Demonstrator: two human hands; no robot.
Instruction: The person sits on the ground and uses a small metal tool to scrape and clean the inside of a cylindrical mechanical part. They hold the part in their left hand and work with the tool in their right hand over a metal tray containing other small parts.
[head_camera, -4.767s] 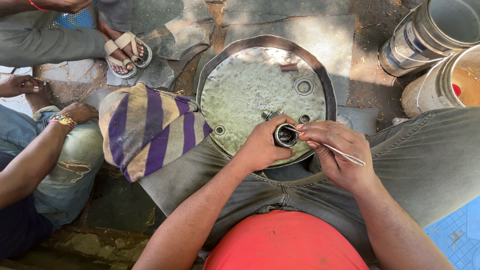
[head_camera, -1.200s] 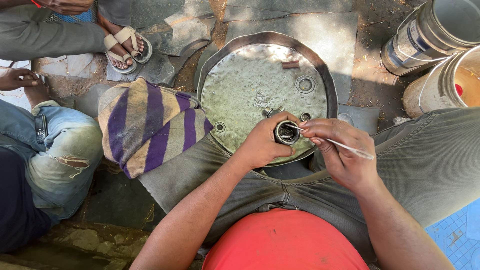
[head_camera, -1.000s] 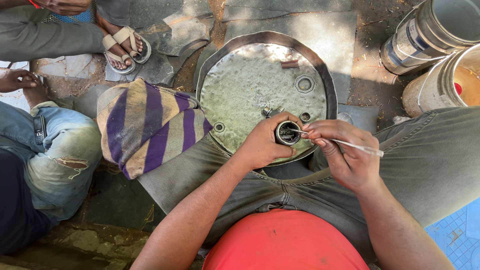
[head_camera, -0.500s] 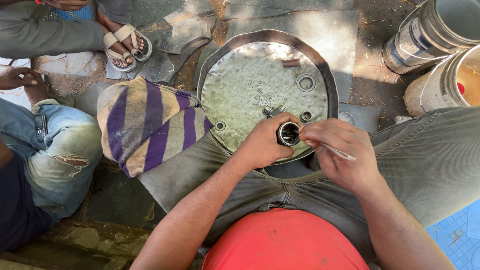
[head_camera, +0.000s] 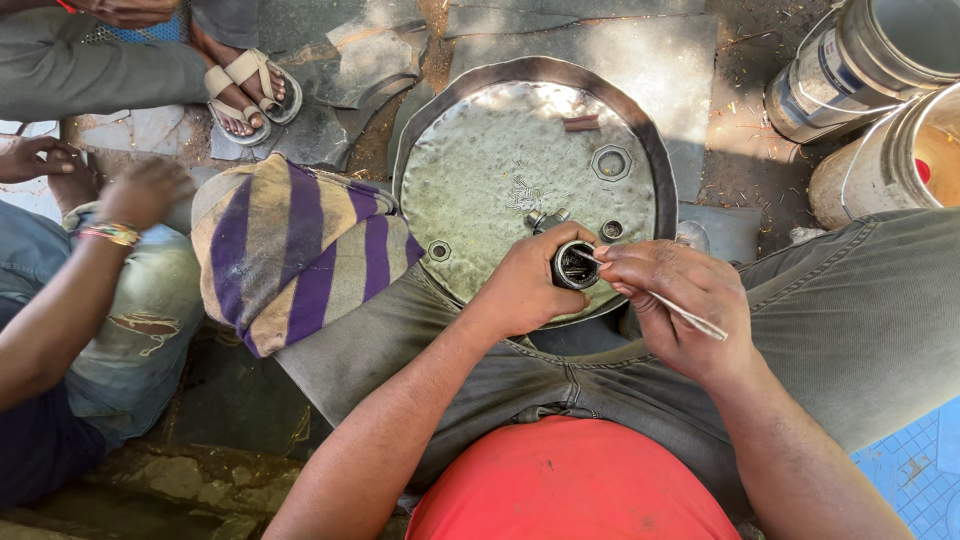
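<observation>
Over broken paving and a dented round metal tray (head_camera: 500, 170), the left hand (head_camera: 525, 290) closes around a small dark ring-shaped part (head_camera: 575, 266) while the right hand (head_camera: 680, 305) pinches a thin metal rod (head_camera: 660, 300) (tip seemingly inside), mid-probing, needing steady aim.

Ring part (head_camera: 574, 265): my left hand (head_camera: 525, 290) covers its lower body, I see only the open mouth | thin rod (head_camera: 655, 300): middle hidden under my right hand (head_camera: 675, 305) | round metal tray (head_camera: 500, 170): near rim behind both hands | buckets (head_camera: 880, 110): cut by right edge | neighbour's hand (head_camera: 145, 190): blurred.
</observation>
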